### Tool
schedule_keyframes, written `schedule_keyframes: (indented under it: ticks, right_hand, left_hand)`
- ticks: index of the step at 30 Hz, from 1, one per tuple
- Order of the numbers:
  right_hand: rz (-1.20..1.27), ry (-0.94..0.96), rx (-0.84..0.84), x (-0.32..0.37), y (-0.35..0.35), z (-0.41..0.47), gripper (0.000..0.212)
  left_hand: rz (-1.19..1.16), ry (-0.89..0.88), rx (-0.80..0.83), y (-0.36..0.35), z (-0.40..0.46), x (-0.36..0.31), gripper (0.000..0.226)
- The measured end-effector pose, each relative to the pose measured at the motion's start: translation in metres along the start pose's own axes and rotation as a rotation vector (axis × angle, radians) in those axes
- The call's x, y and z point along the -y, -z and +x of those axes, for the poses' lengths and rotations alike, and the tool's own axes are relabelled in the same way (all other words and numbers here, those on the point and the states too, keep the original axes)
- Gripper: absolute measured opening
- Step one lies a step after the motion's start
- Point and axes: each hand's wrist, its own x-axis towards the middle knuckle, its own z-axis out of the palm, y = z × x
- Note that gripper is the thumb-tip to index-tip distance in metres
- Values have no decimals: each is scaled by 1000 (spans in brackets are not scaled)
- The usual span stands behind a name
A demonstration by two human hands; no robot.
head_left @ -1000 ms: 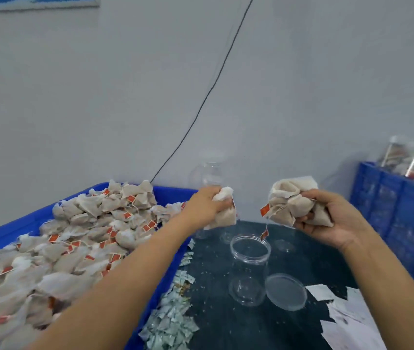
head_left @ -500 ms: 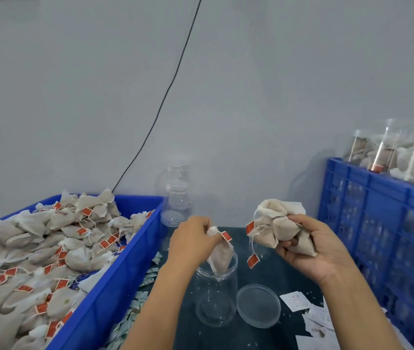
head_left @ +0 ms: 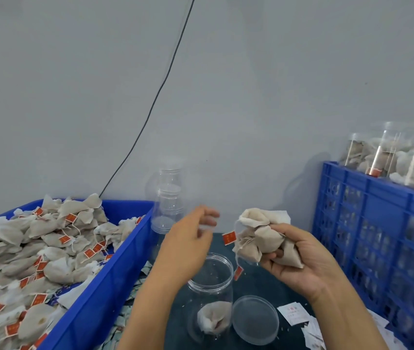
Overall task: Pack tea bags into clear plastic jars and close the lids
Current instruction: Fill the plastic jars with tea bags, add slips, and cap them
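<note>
Soft, light tea bags [head_left: 259, 238] are bunching in the right hand [head_left: 299, 258], gripped by their bodies. Left hand [head_left: 190, 238] is hovering loose-fingered, holding nothing, over the thin clear jar [head_left: 211, 294], which looks tippable.

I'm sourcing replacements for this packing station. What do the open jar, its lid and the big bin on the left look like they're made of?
Open jar: clear, glossy plastic by its look; the tea bag inside shows through the wall.
Lid: the same transparent plastic, apparently, with the dark table visible through it.
Bin: opaque blue moulded plastic, probably, with a smooth, slightly shiny wall.
</note>
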Motion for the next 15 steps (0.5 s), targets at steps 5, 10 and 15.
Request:
schedule_keyframes:
  ticks: [5, 10, 15]
  right_hand:
    - [-104, -27, 102, -8, -10, -2, 31]
    - [-131, -76, 141, -12, -11, 0, 38]
    - [-26, -50, 19, -4, -5, -3, 29]
  left_hand:
    - [-447, -56, 28, -17, -1, -23, 21]
    - [-508, -49, -237, -28, 0, -15, 12]
    - [-546, 17, -390, -15, 2, 2, 16]
